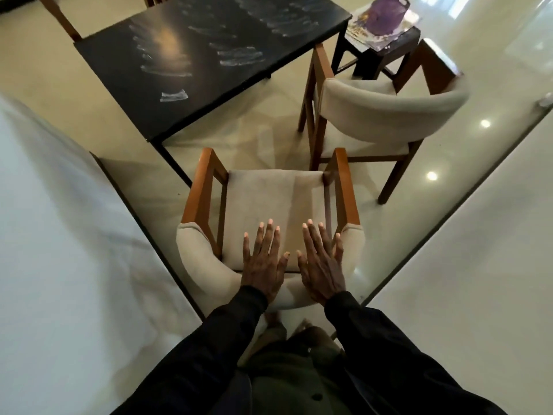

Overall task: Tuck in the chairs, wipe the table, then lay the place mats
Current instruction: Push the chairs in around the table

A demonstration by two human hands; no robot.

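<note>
Both my hands are stretched out flat, palms down, side by side with a narrow gap between the thumbs. My left hand (pixel 263 265) and my right hand (pixel 321 266) have straight, slightly spread fingers and grasp nothing. They lie over the rear of the near chair (pixel 269 199), wrists above its curved padded backrest (pixel 206 271) and fingertips reaching out over the beige seat. From this steep angle I cannot tell whether the palms press on the padding or hover just above it. This chair stands on the glossy pale floor (pixel 449 181), facing away from me, its front off the near corner of the black table (pixel 209 70) and apart from it, not tucked under. The tabletop carries whitish streaky smears (pixel 239 53). A second chair (pixel 389 112) of the same make stands to the right of the table, also pulled clear of it. Beyond that chair a small dark stand (pixel 386 52) holds flat printed sheets (pixel 359 31) with a purple thing (pixel 386 15) on top.
</note>
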